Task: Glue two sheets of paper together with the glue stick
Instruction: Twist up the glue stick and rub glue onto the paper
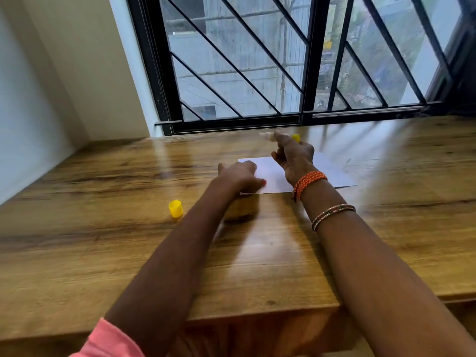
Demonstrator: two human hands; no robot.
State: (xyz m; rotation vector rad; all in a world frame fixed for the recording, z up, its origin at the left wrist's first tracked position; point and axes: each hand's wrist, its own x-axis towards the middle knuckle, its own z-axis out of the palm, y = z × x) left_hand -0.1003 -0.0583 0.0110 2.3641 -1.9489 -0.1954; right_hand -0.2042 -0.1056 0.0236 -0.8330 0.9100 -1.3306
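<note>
A white sheet of paper lies flat on the wooden table in front of the window. My left hand rests on the paper's near left corner, fingers bent, thumb against the sheet. Above the paper's far edge, my right hand grips the uncapped glue stick, which lies sideways with its pale tip pointing left and its yellow base to the right. The yellow cap stands on the table to the left of my left forearm. I cannot make out a second sheet.
A barred window with a black frame runs along the far edge of the table. A white wall borders the left side. The table's near edge steps back toward me on the left.
</note>
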